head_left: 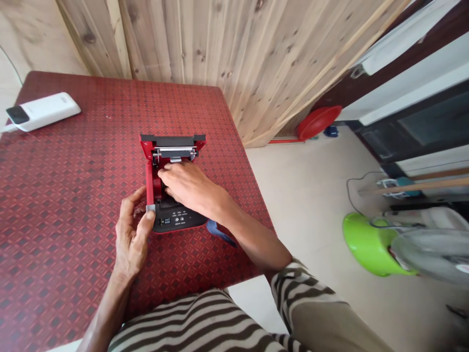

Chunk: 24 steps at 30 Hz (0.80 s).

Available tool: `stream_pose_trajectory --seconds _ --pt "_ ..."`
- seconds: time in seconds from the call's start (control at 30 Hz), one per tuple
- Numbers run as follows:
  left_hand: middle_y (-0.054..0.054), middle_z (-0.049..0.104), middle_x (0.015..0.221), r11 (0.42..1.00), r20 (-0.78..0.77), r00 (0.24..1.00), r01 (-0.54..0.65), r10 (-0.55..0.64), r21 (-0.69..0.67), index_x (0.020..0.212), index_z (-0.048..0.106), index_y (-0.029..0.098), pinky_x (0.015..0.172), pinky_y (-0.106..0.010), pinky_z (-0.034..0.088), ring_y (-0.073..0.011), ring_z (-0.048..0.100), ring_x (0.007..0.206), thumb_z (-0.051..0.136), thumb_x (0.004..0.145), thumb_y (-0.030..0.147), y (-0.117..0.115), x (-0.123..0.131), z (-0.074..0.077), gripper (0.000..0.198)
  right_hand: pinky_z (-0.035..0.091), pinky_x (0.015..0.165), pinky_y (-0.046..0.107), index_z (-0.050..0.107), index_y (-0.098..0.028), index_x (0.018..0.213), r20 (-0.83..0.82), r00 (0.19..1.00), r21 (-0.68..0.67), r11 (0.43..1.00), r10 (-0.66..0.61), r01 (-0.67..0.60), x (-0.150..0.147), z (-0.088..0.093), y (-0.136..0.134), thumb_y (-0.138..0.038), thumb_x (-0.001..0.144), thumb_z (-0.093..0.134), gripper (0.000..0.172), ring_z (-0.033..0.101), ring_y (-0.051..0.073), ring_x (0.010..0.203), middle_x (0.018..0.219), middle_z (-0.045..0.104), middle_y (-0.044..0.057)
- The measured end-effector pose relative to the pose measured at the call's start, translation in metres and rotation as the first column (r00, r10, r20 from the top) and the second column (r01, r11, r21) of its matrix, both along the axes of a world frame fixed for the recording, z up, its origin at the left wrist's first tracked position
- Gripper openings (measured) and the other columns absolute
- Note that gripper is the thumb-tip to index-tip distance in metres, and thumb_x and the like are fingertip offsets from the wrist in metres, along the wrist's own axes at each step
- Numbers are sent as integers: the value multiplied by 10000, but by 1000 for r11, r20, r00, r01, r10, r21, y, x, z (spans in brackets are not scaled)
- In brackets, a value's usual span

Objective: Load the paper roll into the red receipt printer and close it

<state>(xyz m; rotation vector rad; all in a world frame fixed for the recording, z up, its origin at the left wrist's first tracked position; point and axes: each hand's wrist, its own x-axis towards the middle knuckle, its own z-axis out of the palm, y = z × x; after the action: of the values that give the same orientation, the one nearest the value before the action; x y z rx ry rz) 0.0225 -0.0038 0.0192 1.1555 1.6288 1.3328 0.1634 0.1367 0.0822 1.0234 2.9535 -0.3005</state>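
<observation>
A red and black portable label printer lies on the table with its lid raised toward the far side. Under the lid a dark roller and a metal bar show. My left hand grips the printer's left side, thumb on the grey corner piece and fingers along the outer wall. Into the compartment reaches my right hand, its fingers bent downward and pressed together. The fingertips and whatever they hold are hidden inside. A blue strap trails from the printer's right side under my right forearm.
The table has a red patterned cover. A white power bank-like device lies at its far left. A plank wall rises behind. On the floor to the right are a green tub and a red basin.
</observation>
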Motion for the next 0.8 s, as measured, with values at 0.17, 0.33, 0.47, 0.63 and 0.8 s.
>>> stream_pose_trajectory --seconds 0.17,0.33,0.47,0.63,0.8 --pt "-119 750 1317 999 14 1000 7 -6 -43 1480 656 205 931 -415 567 -294 717 1145 676 1001 618 -2 -3 0 633 611 895 385 755 -183 1067 -280 959 -16 999 -45 42 31 24 -25 -162 1027 724 54 758 248 990 1050 819 88" --pt "-113 762 1273 1000 50 999 10 -9 -28 1464 669 222 893 -397 593 -285 744 1083 700 990 623 0 -3 1 622 601 841 338 791 -266 1152 -663 696 -218 960 -276 174 84 29 -36 -262 956 856 206 751 188 932 1086 830 -2" --pt "-84 773 1311 1000 37 999 -3 3 -6 1456 684 261 917 -376 603 -275 748 1115 707 995 607 0 -3 -2 577 522 669 295 794 -270 1132 -727 417 -426 835 -545 349 110 -13 -14 -365 923 857 238 677 148 749 989 818 -24" --pt "-67 758 1387 1000 8 1000 -5 5 1 1467 697 273 961 -379 601 -285 736 1160 703 1005 573 0 -5 -2 551 574 766 310 757 -237 1068 -702 315 -536 765 -639 357 106 -68 11 -361 878 833 240 732 169 856 1014 822 5" --pt "-68 765 1387 999 10 1000 -20 20 31 1463 720 263 1065 -403 568 -311 708 1256 714 1003 527 0 -5 -6 530 614 902 361 726 -237 1076 -616 413 -598 740 -670 309 93 -89 8 -329 911 810 207 774 190 945 1055 834 17"
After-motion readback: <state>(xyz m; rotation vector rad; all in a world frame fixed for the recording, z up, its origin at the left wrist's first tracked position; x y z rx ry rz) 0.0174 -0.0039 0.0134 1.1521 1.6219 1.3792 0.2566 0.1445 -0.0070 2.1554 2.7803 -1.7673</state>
